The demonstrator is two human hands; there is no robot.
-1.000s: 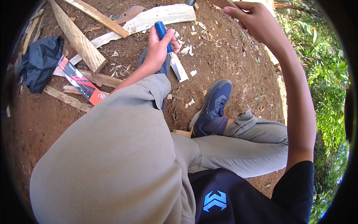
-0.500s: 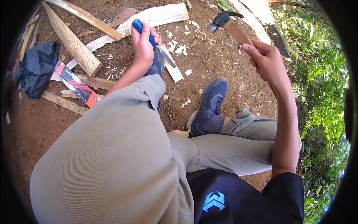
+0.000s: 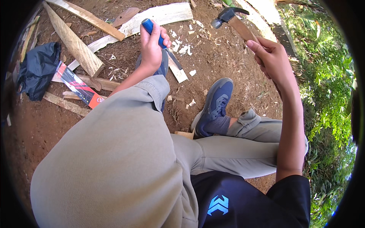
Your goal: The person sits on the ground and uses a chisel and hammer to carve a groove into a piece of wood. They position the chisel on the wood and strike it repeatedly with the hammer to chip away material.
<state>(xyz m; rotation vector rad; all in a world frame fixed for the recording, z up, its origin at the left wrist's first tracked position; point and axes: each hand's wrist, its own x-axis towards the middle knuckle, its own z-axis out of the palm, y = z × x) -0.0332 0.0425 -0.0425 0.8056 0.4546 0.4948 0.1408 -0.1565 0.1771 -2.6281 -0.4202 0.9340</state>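
My left hand (image 3: 150, 51) is wrapped round the blue handle of a chisel (image 3: 148, 25), its butt end pointing up and away from me. The chisel's dark blade reaches down to a pale strip of wood (image 3: 179, 75), though I cannot tell whether its edge touches. My left shoe (image 3: 162, 64) is beside the strip and partly hidden by my hand and trouser leg. On the right, my right hand (image 3: 270, 59) grips the wooden handle of a claw hammer (image 3: 240, 28). Its dark metal head is raised well apart from the chisel.
Pale wood chips (image 3: 184, 49) are scattered on the brown soil past my feet. A long plank (image 3: 159, 16), a thick tapered timber (image 3: 74, 43), a black plastic bag (image 3: 37, 72) and an orange-and-black card package (image 3: 78, 85) lie to the left. Green plants (image 3: 327, 102) line the right side.
My left hand has shifted a little to the right with the chisel, and its blade has swung nearer the pale strip. The hammer has hardly moved.
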